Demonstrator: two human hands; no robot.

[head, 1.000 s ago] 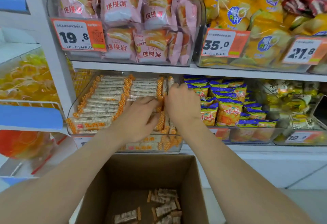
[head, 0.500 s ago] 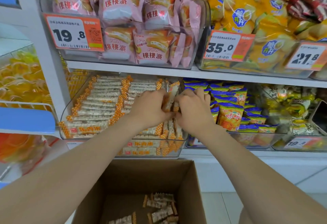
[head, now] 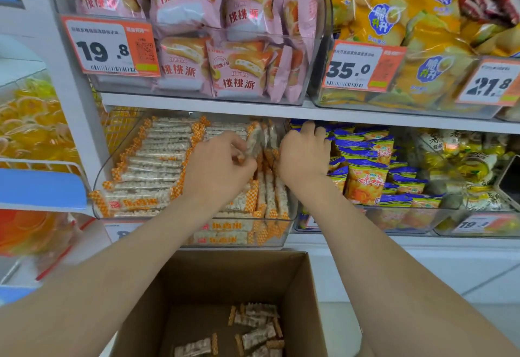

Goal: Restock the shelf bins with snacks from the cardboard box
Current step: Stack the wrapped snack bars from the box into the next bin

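Both of the person's hands are in the clear bin (head: pixel 291 210) on the lower shelf, the one stuffed with rice bars (head: pixel 152 159) in orange-checked wrappers. Most of them lie flat in neat rows on the left side, and a bunch stand on edge along the right wall.

The left hand (head: pixel 216 166) is curled up, fingertips pinching the top of one upright bar (head: pixel 254 140) around the middle of the bin. The right hand (head: pixel 305 155) is just beside it, back toward us, fingers bent over by the bin's right edge against the standing bars. Honestly can't tell if it's got hold of anything, the palm side is hidden.

The box (head: pixel 298 286) sits open right below the bin, between the two forearms, with a handful of loose bars (head: pixel 259 325) scattered on its bottom.

The next bin to the right has blue-and-orange bags (head: pixel 365 182). Up top there's pink packets (head: pixel 191 7) behind a 19.8 tag (head: pixel 107 46), and yellow bags (head: pixel 377 18) next to those.
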